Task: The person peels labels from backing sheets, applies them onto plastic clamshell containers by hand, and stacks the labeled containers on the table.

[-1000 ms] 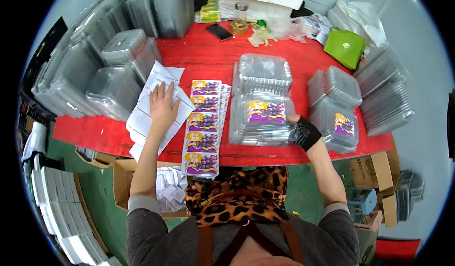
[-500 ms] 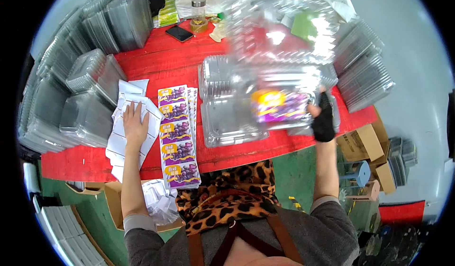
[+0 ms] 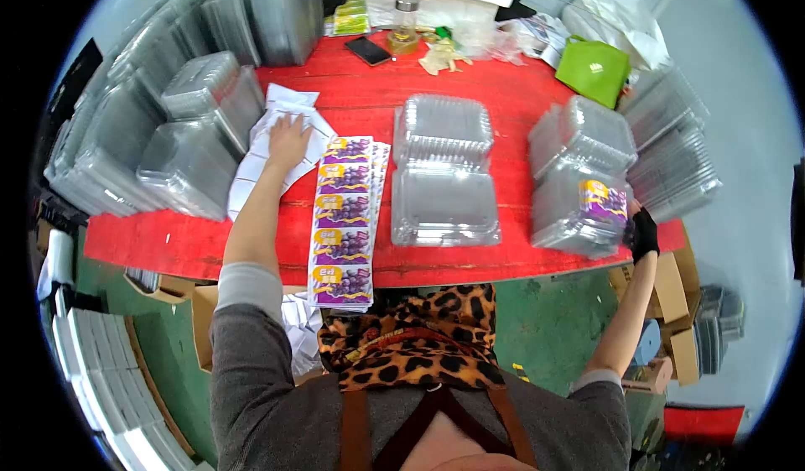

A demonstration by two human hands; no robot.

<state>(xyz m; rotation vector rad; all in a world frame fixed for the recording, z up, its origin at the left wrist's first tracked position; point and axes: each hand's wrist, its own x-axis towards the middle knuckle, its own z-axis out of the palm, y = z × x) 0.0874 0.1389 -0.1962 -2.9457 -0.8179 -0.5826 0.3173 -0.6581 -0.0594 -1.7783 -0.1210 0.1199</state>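
Observation:
My left hand (image 3: 288, 141) lies flat, fingers spread, on a pile of white paper sheets (image 3: 251, 169). Beside it, strips of purple-and-yellow grape labels (image 3: 342, 211) are laid in a stack. On the right, my right hand (image 3: 643, 232), in a black fingerless glove, grips the right edge of a clear plastic clamshell container (image 3: 558, 215) with one grape label (image 3: 603, 200) on it. That container rests open on a stack of similar ones; some of my fingers are hidden by it. Between my hands stands another stack of open clear clamshells (image 3: 444, 207).
Nested clear containers (image 3: 189, 169) crowd the table's left side, and more (image 3: 671, 165) stand at the right. At the back are a phone (image 3: 367, 50), a glass jar (image 3: 405, 26), a green pouch (image 3: 594, 70) and plastic bags. Cardboard boxes (image 3: 671, 295) sit on the floor.
My right hand has carried the labelled clamshell rightward and down onto the right stack. My left hand stays on the paper sheets. The view has shifted.

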